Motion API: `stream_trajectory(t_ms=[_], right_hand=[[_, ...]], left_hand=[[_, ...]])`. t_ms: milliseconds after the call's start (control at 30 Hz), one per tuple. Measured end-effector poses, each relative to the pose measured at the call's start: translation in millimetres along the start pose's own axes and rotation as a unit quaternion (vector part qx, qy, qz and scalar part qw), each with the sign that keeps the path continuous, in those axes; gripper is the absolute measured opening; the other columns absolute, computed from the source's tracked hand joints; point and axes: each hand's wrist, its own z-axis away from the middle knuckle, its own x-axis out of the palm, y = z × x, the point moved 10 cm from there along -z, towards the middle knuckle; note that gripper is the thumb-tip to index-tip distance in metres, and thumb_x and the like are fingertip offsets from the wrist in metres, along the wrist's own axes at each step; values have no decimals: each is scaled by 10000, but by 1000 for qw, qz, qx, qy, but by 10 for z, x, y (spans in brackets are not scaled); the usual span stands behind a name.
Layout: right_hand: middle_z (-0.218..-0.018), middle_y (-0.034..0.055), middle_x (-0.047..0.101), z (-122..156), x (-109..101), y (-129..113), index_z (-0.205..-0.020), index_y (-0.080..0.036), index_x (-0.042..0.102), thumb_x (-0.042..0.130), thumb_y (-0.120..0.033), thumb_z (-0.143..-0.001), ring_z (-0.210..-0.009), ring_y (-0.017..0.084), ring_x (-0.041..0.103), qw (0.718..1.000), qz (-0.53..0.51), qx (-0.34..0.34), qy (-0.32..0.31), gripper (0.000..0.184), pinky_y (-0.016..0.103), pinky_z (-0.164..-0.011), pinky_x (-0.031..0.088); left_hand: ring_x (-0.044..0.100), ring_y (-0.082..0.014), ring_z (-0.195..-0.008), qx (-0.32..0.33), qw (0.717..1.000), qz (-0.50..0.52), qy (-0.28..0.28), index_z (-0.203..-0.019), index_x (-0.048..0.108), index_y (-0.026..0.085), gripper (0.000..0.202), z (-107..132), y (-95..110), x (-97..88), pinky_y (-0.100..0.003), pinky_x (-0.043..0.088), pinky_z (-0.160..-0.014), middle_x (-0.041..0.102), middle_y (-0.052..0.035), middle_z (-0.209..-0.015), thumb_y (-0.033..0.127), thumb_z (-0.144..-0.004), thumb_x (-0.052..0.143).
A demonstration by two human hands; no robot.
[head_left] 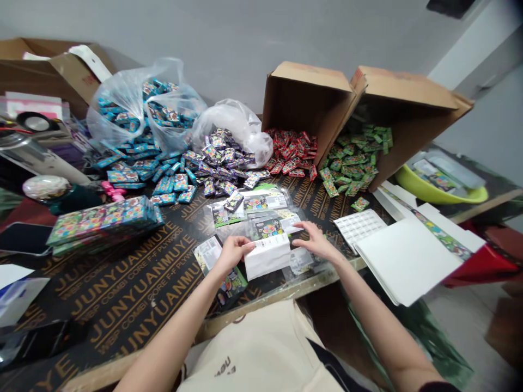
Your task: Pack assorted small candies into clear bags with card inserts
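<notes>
A white box-like paper packet (267, 260) with small dark print along its upper edge is in front of me at the near side of the table. My left hand (235, 253) pinches its upper left corner between thumb and fingers. Just off its right end, my right hand (317, 241) has thumb and fingers apart, with nothing visible between them. Behind the packet lie flat printed pouches (265, 223) in clear plastic. Another printed pouch (231, 286) lies partly under my left wrist. One purple-black sachet (233, 201) rests on the pouches.
Piles of small blue packets (141, 163), purple packets (223, 155), red packets (292, 152) and green packets (351, 163) line the back. Two cardboard boxes (310, 81) lie on their sides. Right are white cards (404, 256) and a yellow basin (441, 190); left, stacked printed boxes (102, 220).
</notes>
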Motion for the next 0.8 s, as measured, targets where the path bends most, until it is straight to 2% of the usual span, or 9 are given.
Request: stream_trajectory(t_ms=[67, 167, 233, 300, 400, 500, 567, 633, 800], right_hand=[[-1005, 65, 530, 31, 13, 319, -1027, -245, 546, 733, -440, -531, -967, 264, 454, 992, 126, 24, -18, 565, 400, -820, 322], [-889, 44, 540, 97, 55, 620, -806, -210, 550, 760, -379, -493, -917, 259, 465, 981, 183, 30, -53, 413, 431, -818, 317], [-766, 9, 540, 131, 38, 682, -734, -192, 500, 700, -367, -593, -801, 204, 496, 991, 104, 27, -74, 301, 379, -765, 362], [-699, -17, 524, 158, -53, 680, -750, -190, 468, 633, -382, -671, -657, 146, 496, 994, -36, 38, -101, 266, 299, -650, 401], [-718, -16, 517, 172, -407, 571, -796, -185, 467, 634, -395, -683, -602, 114, 491, 973, -203, 40, -100, 291, 237, -551, 408], [-706, -6, 507, 155, -778, 394, -766, -172, 495, 655, -377, -680, -630, 114, 499, 961, -265, 6, -83, 274, 230, -571, 409], [-693, -6, 508, 119, -871, 311, -769, -173, 502, 637, -381, -702, -604, 111, 493, 958, -278, -6, -70, 256, 232, -559, 396], [-702, -1, 530, 65, -772, 264, -784, -175, 514, 617, -379, -720, -597, 116, 496, 968, -244, -12, -64, 238, 240, -557, 385], [-747, 10, 587, -1, -47, 317, -705, -174, 572, 640, -324, -702, -769, 174, 536, 997, 0, -41, -71, 165, 331, -761, 352]], left_hand=[[395, -69, -375, -14, 1000, 7, 9, -558, 581, 107, 323, -47, -106, -37, -195, 304, -386, 488, 35, -433, 415, -553, 677], [419, -74, -372, -29, 999, 16, 22, -559, 572, 111, 316, -117, -206, -89, -200, 347, -378, 492, 36, -432, 409, -562, 676], [423, -73, -366, -36, 999, 22, 28, -554, 564, 114, 299, -156, -229, -108, -199, 363, -373, 483, 41, -423, 390, -574, 677], [425, -71, -357, -47, 998, 28, 23, -551, 560, 117, 280, -188, -231, -92, -198, 370, -367, 477, 44, -417, 369, -592, 673], [450, -75, -364, -66, 997, 37, -9, -564, 575, 115, 249, -237, -236, 34, -198, 388, -372, 505, 30, -433, 340, -618, 666], [462, -77, -361, -76, 996, 31, -29, -543, 578, 115, 229, -315, -273, 232, -194, 395, -371, 514, 24, -424, 306, -626, 674], [444, -72, -335, -76, 997, 18, -24, -519, 571, 118, 222, -375, -324, 384, -183, 377, -352, 490, 33, -387, 278, -630, 678], [440, -72, -319, -74, 997, 5, -19, -514, 578, 117, 200, -419, -383, 571, -175, 358, -335, 480, 37, -368, 244, -634, 676], [482, -85, -335, -75, 997, 2, -13, -569, 616, 111, 126, -434, -469, 938, -189, 401, -357, 534, 28, -414, 190, -664, 641]])
